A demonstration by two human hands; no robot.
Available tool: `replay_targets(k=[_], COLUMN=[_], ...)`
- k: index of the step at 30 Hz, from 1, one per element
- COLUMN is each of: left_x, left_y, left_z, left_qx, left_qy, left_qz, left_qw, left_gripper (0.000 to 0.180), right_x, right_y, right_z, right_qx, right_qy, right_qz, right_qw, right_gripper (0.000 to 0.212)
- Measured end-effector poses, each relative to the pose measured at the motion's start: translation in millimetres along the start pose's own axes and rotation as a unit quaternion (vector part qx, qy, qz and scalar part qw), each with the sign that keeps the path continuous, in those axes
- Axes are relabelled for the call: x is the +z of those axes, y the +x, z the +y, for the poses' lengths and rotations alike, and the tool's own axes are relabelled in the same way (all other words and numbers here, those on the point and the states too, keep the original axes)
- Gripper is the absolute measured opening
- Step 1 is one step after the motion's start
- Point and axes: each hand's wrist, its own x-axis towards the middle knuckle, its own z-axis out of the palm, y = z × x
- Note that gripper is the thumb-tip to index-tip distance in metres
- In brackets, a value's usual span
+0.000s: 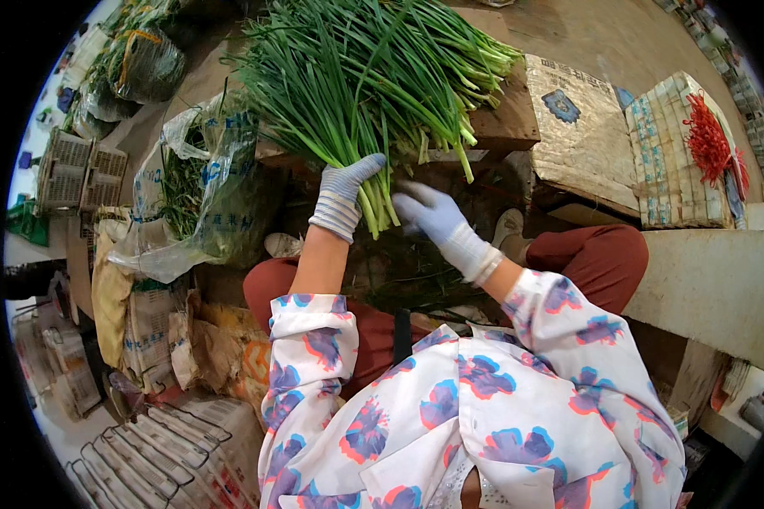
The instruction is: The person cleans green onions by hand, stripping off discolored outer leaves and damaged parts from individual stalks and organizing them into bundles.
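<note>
My left hand [345, 192], in a striped work glove, is wrapped round a bunch of spring onions [345, 114]. Their pale stem ends stick out below the grip and the long green leaves point away from me. Beside those stem ends is my right hand [433, 219], gloved too, its fingers smeared by motion; whether it touches the stems cannot be made out. A large heap of the same spring onions [429, 55] lies on a low wooden bench [518, 114], with some stems hanging over its near edge.
To the left stands a clear plastic bag [221, 191] with greens inside. A cardboard-covered box [581, 127] and a white woven crate [675, 153] with red ties [711, 140] sit at the right. Stacked plastic baskets [174, 450] fill the lower left. Leaf scraps [407, 280] litter the floor between my legs.
</note>
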Motion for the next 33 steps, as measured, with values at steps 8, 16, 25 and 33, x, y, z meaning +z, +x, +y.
replay_targets(k=[8,16,25,33], left_x=[-13.5,-6.7,-6.8,-2.7], left_y=[34.6,26.2,26.6,19.2], left_z=[-10.0,8.7,1.8,0.9], left_qx=[-0.068,-0.073,-0.08,-0.069], left_qy=[-0.029,-0.218,-0.213,-0.163], left_qz=[0.042,-0.108,-0.165,-0.135], left_qw=[0.996,0.967,0.96,0.975], left_gripper=[0.019,0.018,0.028,0.052], right_x=[-8.1,-123.4,-91.8,-71.8], right_y=[-1.1,-35.1,16.3,19.4], right_z=[-8.0,75.0,326.4,350.5], right_qx=[-0.121,0.032,0.258,0.365], right_qy=[0.241,-0.63,-0.56,-0.448], right_qz=[-0.028,-0.441,-0.244,-0.051], right_qw=[0.963,0.638,0.748,0.815], right_gripper=[0.015,0.024,0.043,0.052])
